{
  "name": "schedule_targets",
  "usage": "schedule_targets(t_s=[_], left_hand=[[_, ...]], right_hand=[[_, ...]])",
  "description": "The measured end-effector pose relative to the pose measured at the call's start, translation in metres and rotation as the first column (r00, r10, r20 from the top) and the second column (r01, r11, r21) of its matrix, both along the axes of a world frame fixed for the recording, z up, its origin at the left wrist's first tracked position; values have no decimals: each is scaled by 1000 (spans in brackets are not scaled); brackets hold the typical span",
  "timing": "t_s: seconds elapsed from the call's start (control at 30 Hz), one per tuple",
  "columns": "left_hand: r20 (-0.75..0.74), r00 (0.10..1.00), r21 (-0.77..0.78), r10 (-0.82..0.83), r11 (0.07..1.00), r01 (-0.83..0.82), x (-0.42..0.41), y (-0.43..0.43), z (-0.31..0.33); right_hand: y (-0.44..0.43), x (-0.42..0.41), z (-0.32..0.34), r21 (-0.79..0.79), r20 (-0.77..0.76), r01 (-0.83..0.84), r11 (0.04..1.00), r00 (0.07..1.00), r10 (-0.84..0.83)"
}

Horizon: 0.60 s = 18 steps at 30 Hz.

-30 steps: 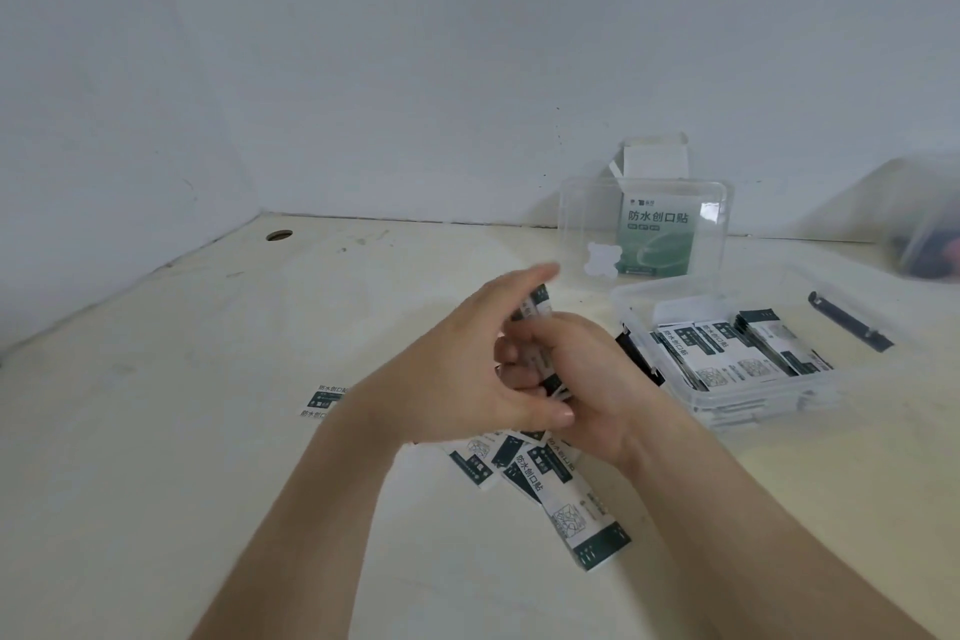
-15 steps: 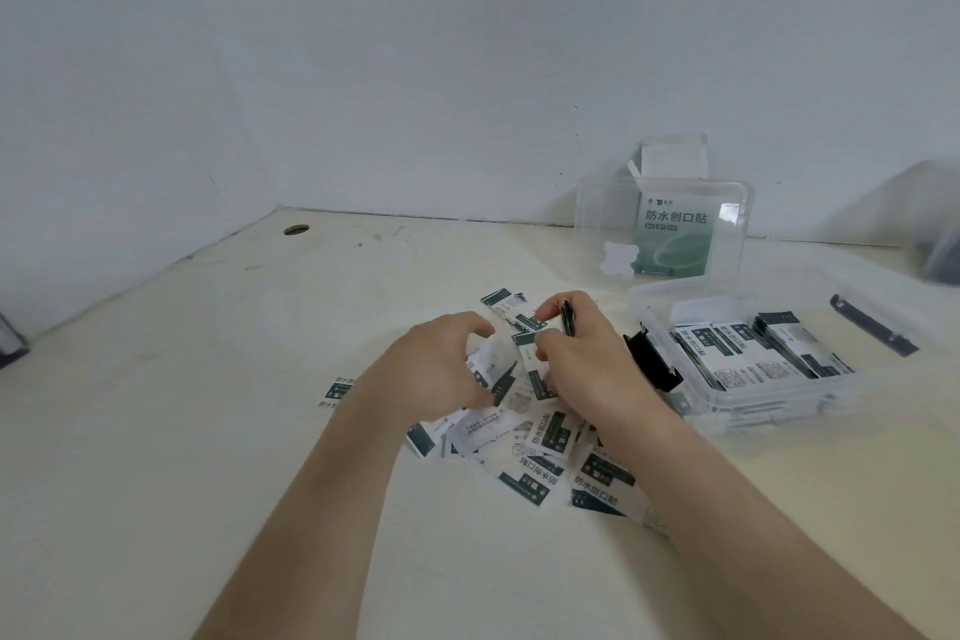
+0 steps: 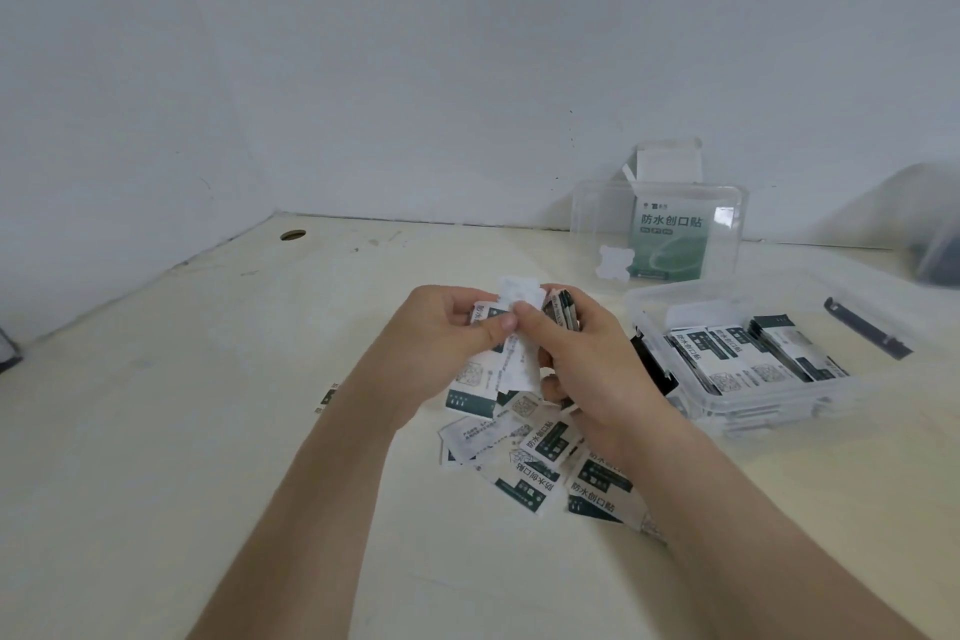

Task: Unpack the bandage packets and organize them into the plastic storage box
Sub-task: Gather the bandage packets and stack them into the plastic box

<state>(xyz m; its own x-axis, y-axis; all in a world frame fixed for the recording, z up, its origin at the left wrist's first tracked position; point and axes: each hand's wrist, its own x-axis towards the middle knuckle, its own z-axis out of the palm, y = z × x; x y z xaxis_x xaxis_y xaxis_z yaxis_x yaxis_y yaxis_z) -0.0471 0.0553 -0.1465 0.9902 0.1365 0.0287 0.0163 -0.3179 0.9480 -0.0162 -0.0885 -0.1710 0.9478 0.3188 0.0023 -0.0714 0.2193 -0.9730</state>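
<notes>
Both hands, left (image 3: pixel 447 327) and right (image 3: pixel 582 359), pinched packets (image 3: pixel 511 327) above the pile (image 3: pixel 545 452); box (image 3: pixel 769 411) held 3 rows of packets.

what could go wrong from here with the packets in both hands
Both hands pinch several packets at once: the left hand and right hand share a loose bundle, so one could slip from the grip onto the pile below. A stray packet lying apart on the table, partly hidden by the left arm, might get overlooked. The storage box already looks fairly full, so further packets may sit unevenly.
</notes>
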Motion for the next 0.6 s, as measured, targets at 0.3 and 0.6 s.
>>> schedule_targets(t_s=[0.3,0.6], left_hand=[[101,989,-249,105,965,-77,0,3,6],[136,991,-690,-19,716,108,5,-35,-7]], right_hand=[[-4,2,2,279,-213,-15,960,974,77],[6,-7,6,494,-198,-114,862,950,239]])
